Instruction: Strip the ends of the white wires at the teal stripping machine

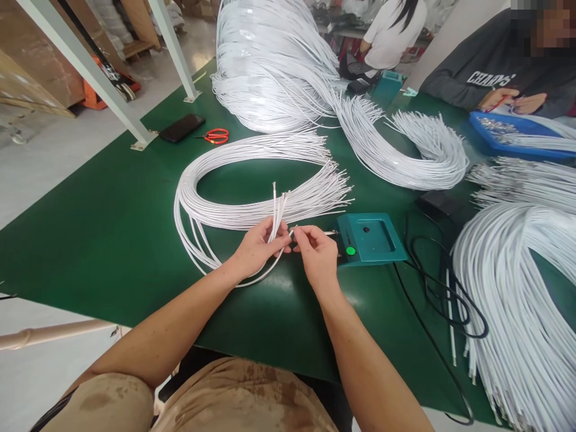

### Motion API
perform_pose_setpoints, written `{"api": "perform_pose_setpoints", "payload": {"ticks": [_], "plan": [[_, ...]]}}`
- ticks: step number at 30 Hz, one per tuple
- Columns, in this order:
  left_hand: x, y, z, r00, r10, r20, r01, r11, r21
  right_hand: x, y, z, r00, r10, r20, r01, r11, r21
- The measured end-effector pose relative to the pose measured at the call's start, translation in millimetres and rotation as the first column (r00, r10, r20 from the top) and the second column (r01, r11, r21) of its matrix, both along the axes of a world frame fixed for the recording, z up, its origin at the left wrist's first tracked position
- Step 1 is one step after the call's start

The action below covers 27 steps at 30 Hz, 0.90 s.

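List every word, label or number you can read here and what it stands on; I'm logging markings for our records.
"CHAOS" or similar, white capitals, partly folded and blurred, on the dark grey sweatshirt of the person across the table.
The teal device beside the right hand shows a green button but no readable lettering.
The black phone and red scissors show no text.

Head camera looks down, near green table (112,240).

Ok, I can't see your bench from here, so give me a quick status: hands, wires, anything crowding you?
Left hand gripping a small bunch of white wires. Right hand pinching one wire end beside the teal device. Black cable loops right of it.
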State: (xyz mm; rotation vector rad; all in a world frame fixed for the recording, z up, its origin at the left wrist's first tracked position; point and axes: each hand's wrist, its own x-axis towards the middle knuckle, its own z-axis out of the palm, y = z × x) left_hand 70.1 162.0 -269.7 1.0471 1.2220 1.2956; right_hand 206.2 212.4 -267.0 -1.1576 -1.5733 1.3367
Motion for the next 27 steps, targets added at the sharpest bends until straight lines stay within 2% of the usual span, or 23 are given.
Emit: {"api": "perform_pose_setpoints", "payload": {"ticks": [1,2,4,7,9,11,13,15,17,22,24,27], "plan": [[0,0,0.4,0.997,-0.011,0.072,0.012,1.000,-0.022,1,0,-2.1,0.995,-0.013,0.100,-0.002,0.989,0.151],[0,1,0.7,0.991,-0.016,0.132,0.022,0.999,-0.045,1,0,-4.3,0.979,-0.037,0.201,-0.029,0.948,0.317],[-2,2,0.5,0.975,-0.016,0.223,0.039,0.994,-0.099,3,1,-8.0,0.931,-0.101,0.351,-0.137,0.793,0.593],[-5,4,-2.7,0.960,-0.035,0.277,0.076,0.987,-0.140,7,6,-9.7,0.830,-0.200,0.521,-0.329,0.578,0.746],[-7,5,-6.3,0.965,-0.034,0.259,0.075,0.985,-0.152,13,12,-6.5,0.754,-0.276,0.596,-0.414,0.506,0.757],[-8,7,-9.9,0.979,-0.022,0.203,0.054,0.987,-0.154,21,18,-0.2,0.685,-0.351,0.639,-0.430,0.513,0.743],[-8,8,-12.4,0.992,-0.036,0.123,0.054,0.988,-0.142,30,25,7.5,0.659,-0.355,0.663,-0.408,0.572,0.712],[-7,9,-13.2,0.996,-0.060,0.061,0.068,0.988,-0.138,37,32,14.8,0.565,-0.228,0.793,-0.475,0.696,0.539],[-5,9,-12.9,0.998,-0.065,0.025,0.068,0.986,-0.151,41,38,21.0,0.482,-0.112,0.869,-0.536,0.747,0.394],[-3,11,-13.7,0.998,-0.065,0.023,0.068,0.987,-0.148,47,46,29.4,0.453,-0.016,0.891,-0.580,0.754,0.309],[-2,12,-14.4,0.998,-0.062,0.026,0.065,0.986,-0.155,48,48,28.6,0.477,-0.018,0.879,-0.574,0.751,0.327],[1,16,-16.0,0.998,-0.061,0.032,0.066,0.982,-0.179,50,50,23.2,0.543,-0.038,0.839,-0.569,0.718,0.401]]}}
